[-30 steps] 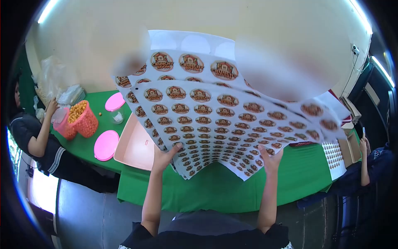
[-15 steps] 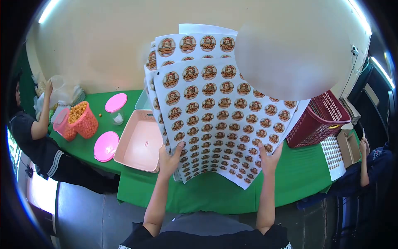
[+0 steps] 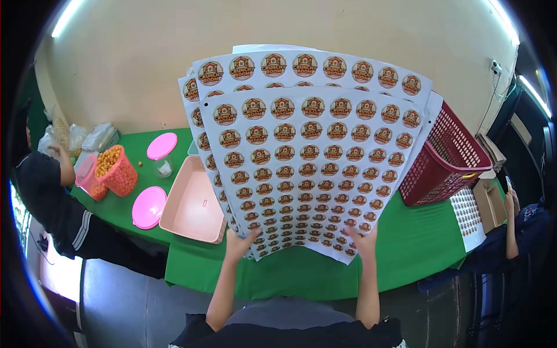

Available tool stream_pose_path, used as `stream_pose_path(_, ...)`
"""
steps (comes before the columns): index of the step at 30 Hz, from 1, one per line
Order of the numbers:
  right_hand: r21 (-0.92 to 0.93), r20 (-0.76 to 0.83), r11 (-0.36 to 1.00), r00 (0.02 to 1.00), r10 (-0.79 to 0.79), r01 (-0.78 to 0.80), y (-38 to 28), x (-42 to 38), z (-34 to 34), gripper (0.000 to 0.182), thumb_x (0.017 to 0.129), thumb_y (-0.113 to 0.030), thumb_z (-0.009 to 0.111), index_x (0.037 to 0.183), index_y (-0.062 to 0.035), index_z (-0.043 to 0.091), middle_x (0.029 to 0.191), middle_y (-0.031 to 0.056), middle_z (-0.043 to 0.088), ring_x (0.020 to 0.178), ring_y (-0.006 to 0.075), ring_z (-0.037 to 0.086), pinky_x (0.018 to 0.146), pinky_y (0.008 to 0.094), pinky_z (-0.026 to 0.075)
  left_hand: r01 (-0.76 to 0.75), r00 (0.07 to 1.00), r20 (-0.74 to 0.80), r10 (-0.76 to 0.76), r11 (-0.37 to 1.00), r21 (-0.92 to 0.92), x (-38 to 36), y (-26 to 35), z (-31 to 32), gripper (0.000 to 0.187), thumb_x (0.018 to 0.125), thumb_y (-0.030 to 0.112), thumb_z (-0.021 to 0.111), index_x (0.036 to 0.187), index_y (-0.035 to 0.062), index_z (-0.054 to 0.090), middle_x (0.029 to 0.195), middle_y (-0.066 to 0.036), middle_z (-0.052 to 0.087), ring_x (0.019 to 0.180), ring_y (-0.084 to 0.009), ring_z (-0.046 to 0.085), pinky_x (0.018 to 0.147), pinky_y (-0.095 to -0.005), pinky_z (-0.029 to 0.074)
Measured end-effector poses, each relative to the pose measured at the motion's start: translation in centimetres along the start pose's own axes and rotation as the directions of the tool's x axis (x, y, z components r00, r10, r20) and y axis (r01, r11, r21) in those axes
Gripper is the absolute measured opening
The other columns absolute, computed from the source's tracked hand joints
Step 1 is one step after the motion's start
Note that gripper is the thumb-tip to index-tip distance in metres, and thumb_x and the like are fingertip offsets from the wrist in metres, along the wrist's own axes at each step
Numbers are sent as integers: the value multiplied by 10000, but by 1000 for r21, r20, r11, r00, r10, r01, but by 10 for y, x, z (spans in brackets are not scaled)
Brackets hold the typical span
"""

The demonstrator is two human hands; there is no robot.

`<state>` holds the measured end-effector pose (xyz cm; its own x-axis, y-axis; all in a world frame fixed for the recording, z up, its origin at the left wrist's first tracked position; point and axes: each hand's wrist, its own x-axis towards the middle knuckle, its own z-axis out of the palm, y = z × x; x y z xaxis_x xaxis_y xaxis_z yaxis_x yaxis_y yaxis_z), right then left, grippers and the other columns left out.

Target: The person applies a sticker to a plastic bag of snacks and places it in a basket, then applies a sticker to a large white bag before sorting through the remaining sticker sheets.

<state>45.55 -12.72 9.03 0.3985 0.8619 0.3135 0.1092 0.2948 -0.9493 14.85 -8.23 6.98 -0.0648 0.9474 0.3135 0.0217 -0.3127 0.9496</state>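
Several large white sheets (image 3: pixel 310 156) printed with rows of round "Crunchy Room" logos stand upright and curved before me. My left hand (image 3: pixel 241 240) grips their lower left edge, thumb on the front sheet. At the lower right edge, my right hand (image 3: pixel 364 236) holds them the same way. The front sheet sits lower than those behind, whose top row of logos shows above it. Fingers behind the sheets are hidden. Left of the sheets, a peach basket (image 3: pixel 194 203) rests on the green tablecloth (image 3: pixel 290 278).
Pink tubs of orange balls (image 3: pixel 120 174), pink lids (image 3: pixel 149 207) and a clear cup (image 3: pixel 164 168) are at left, beside a person (image 3: pixel 52 197). At right are a maroon basket (image 3: pixel 444 162), a logo sheet (image 3: pixel 467 214), a cardboard box (image 3: pixel 489 203) and another person (image 3: pixel 522 238).
Both my hands and the sheets' lower part have moved down. The sheets' tops have spread apart, showing more logos. The person at left has lowered a hand toward the bags.
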Motion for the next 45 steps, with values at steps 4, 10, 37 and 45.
stream_pose_path(4,63,52,983,984,169,-172,51,-21,-7,593,662,15,678,1156,13,350,1034,128,526,895,205,558,770,316,477,125,992,-37,-124,992,15,-29,-36,4,276,736,132,674,934,-41,592,865,-79,635,749,-136,590,670,-276,476)
stream_pose_path(10,41,-36,993,993,117,-115,21,-24,0,567,635,4,706,1110,22,397,993,128,549,881,198,565,752,303,482,174,984,13,-176,982,78,-26,-24,1,261,750,134,655,932,-44,598,842,-104,644,748,-125,597,670,-277,477)
stream_pose_path(37,-473,-35,836,954,298,-278,94,-81,-47,926,655,-99,693,1314,-54,43,1239,273,289,1054,335,450,869,393,392,475,862,66,-502,847,240,-92,-94,-15,560,712,120,681,1123,-40,337,1042,-164,520,939,-201,529,797,-328,451)
stream_pose_path(45,-493,-122,829,964,235,-265,92,-52,-36,857,662,-33,636,1307,-93,75,969,225,550,946,342,547,853,388,396,400,910,-9,-415,872,281,-64,-110,7,520,695,124,662,1096,-29,368,989,-200,561,919,-281,567,794,-358,434)
